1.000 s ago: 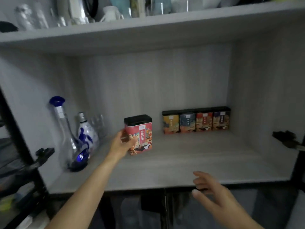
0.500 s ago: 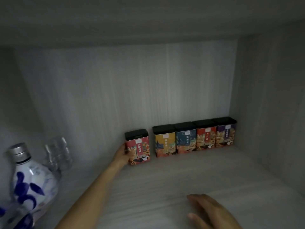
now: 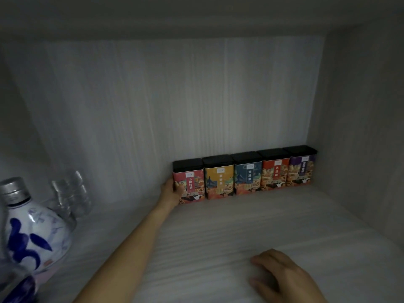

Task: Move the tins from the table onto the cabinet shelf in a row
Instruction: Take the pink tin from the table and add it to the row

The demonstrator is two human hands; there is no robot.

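Note:
Several black-lidded tins stand in a row against the back wall of the cabinet shelf (image 3: 251, 224). From the left they are a pink-red tin (image 3: 192, 184), a yellow tin (image 3: 219, 181), a blue tin (image 3: 248, 177), an orange tin (image 3: 275, 174) and a purple tin (image 3: 301, 170) in the right corner. My left hand (image 3: 172, 191) grips the left side of the pink-red tin, which touches the yellow one. My right hand (image 3: 282, 272) rests flat on the shelf near the front, holding nothing.
A blue-and-white porcelain bottle (image 3: 30, 235) with a silver cap stands at the shelf's left front. Clear glasses (image 3: 72, 193) sit behind it by the left wall. The cabinet's right wall (image 3: 360, 127) closes off the row's end.
My left hand has slid the pink-red tin to the right until it touches the yellow tin. The view has moved deeper into the shelf.

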